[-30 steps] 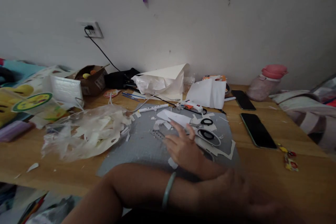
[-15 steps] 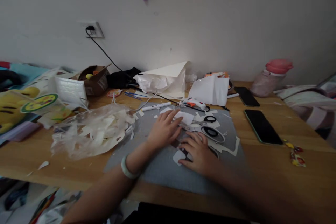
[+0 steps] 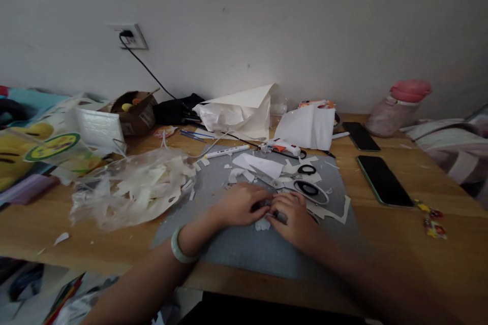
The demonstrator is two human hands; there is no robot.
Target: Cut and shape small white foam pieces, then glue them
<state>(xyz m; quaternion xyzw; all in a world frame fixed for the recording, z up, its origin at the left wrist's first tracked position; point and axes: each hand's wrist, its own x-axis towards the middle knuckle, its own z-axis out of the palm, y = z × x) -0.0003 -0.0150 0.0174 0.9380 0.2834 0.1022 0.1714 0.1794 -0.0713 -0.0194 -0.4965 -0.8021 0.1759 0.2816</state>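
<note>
My left hand (image 3: pixel 239 204) and my right hand (image 3: pixel 293 217) meet in the middle of a grey mat (image 3: pixel 244 249), fingers curled together over a small piece of white paper (image 3: pixel 262 224) and something dark beneath the fingertips. A pale green bangle (image 3: pixel 177 247) rings my left wrist. Black-handled scissors (image 3: pixel 301 186) lie just beyond my right hand, among white paper offcuts (image 3: pixel 259 165). What the fingers pinch is partly hidden.
A clear bag of paper scraps (image 3: pixel 133 190) lies left of the mat. Behind it are a glue gun (image 3: pixel 284 148), folded white sheets (image 3: pixel 307 127), a cardboard box (image 3: pixel 133 110) and a plugged-in cable (image 3: pixel 147 68). Two phones (image 3: pixel 384 180) and a pink bottle (image 3: pixel 400 106) sit at the right.
My left arm has uncrossed and drawn back toward me. Both hands have come together over the small paper piece on the mat, fingers now curled instead of lying flat.
</note>
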